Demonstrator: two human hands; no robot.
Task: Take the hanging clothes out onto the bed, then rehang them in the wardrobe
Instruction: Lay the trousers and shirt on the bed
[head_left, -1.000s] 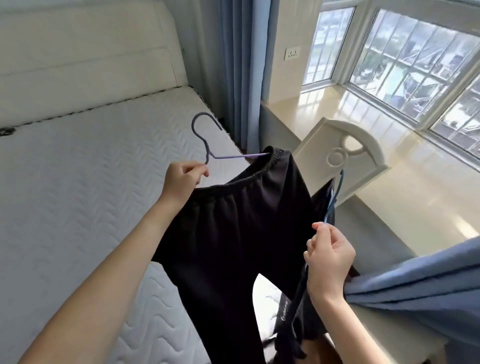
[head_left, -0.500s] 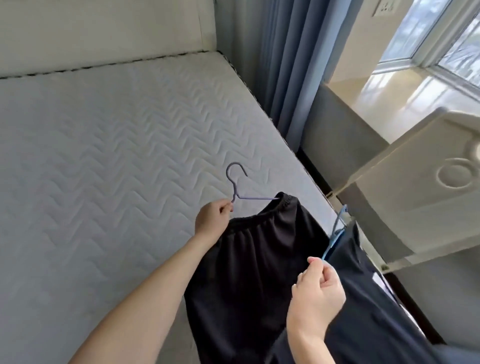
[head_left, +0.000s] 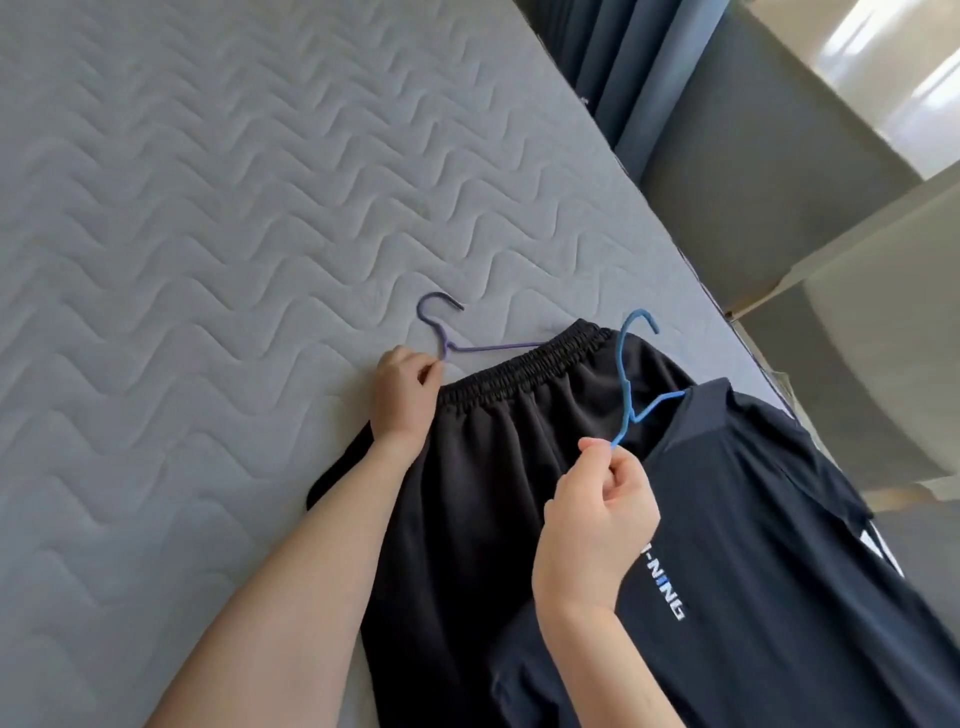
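Open quilting on the grey wave-quilted mattress (head_left: 208, 260) left of and beyond the garments; its right edge runs diagonally past the dark blue curtain (head_left: 613, 52). I log the left hand (head_left: 402, 395) pinching the purple wire hanger (head_left: 493, 346), with the black elastic-waist trousers (head_left: 493, 467) lying on the mattress. The right hand (head_left: 597, 525) pinches the blue wire hanger (head_left: 625, 384); its navy lettered T-shirt (head_left: 779, 545) overlaps the trousers near that edge.
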